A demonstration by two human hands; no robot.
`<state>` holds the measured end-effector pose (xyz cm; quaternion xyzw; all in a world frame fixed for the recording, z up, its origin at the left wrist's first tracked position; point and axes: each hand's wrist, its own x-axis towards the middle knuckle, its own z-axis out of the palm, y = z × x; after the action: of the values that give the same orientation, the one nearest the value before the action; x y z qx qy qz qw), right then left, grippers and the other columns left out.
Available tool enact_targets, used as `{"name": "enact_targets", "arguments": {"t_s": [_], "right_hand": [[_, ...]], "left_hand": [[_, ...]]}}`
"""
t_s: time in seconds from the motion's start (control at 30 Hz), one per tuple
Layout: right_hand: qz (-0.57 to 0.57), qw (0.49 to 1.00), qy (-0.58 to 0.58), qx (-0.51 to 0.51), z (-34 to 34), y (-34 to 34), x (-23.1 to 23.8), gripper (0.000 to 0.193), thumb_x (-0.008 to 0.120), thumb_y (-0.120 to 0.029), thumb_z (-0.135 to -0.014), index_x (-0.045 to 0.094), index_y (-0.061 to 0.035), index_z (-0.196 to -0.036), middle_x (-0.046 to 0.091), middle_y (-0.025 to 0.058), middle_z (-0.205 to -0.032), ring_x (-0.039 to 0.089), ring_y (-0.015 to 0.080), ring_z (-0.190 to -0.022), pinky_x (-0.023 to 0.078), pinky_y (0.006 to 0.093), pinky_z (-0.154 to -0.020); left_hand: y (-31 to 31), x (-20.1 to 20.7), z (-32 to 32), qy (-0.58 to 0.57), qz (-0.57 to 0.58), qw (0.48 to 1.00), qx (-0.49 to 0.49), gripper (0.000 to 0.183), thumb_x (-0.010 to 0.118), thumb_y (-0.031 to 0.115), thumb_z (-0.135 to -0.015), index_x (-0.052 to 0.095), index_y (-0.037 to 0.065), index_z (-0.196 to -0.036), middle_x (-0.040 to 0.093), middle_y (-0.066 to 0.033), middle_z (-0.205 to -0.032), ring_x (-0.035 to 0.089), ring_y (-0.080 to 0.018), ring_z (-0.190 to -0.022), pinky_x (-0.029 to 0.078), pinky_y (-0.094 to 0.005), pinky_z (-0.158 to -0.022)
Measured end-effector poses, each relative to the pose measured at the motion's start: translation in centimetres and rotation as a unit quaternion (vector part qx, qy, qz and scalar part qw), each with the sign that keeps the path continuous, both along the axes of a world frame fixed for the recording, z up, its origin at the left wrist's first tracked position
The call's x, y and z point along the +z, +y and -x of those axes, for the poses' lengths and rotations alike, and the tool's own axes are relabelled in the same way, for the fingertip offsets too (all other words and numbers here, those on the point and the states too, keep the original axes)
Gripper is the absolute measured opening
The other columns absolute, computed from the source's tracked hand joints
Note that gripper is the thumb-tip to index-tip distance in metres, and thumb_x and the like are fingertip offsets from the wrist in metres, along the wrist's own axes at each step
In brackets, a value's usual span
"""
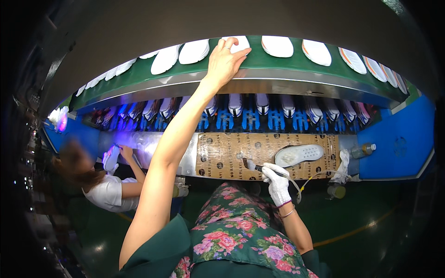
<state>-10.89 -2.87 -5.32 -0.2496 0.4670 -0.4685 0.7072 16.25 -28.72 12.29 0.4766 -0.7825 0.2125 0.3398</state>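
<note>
White knit fabric on the right hand (pixel 278 185), pinching a dark-tipped brush (pixel 251 165) between gloved thumb and fingers; bare skin on the left hand (pixel 225 60), thumb spread, fingertips over a smooth white sole (pixel 241 45) on the green belt (pixel 254 63). Cannot tell whether gripping or merely touching. Step in hand, by judgement: handling of one sole at the belt, brush at the ready. Next move: seems to call for a sure hold on the rim, clear of the brush. Just beside the glove: a pale, elongated second sole (pixel 299 155), rounded at both ends and pitted toward the right, lying flat on brown printed cardboard (pixel 218 153). Beyond: rounded shoe toes (pixel 235 104) in a row among angular blue brackets (pixel 251 120), below a polished metal ledge (pixel 301 74).
</note>
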Motion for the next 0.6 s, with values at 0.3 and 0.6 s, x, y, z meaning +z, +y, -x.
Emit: {"name": "enact_targets", "arguments": {"t_s": [0.3,0.6], "right_hand": [[-0.012,0.999,0.048,-0.003,0.6,0.3,-0.7,0.022,0.073,0.001,-0.084,0.07,0.0048,-0.106,0.071,0.0079,-0.083,0.063,0.0116,-0.063,0.047,0.0208,-0.054],[-0.01,0.998,0.055,-0.012,0.3,0.6,-0.9,0.023,0.073,0.003,-0.082,0.07,0.0058,-0.104,0.069,0.008,-0.081,0.061,0.012,-0.061,0.046,0.0209,-0.052]], "left_hand": [[-1.3,-0.4,0.4,0.051,0.008,0.999,0.017,0.024,0.078,0.022,-0.078,0.078,0.021,-0.101,0.053,-0.0039,-0.111,0.053,-0.0256,-0.101,0.055,-0.0371,-0.076],[-1.7,-0.5,1.1,0.166,-0.058,0.984,0.04,0.02,0.081,0.017,-0.071,0.081,0.016,-0.091,0.055,-0.0046,-0.109,0.051,-0.0262,-0.109,0.053,-0.0395,-0.087]]}}
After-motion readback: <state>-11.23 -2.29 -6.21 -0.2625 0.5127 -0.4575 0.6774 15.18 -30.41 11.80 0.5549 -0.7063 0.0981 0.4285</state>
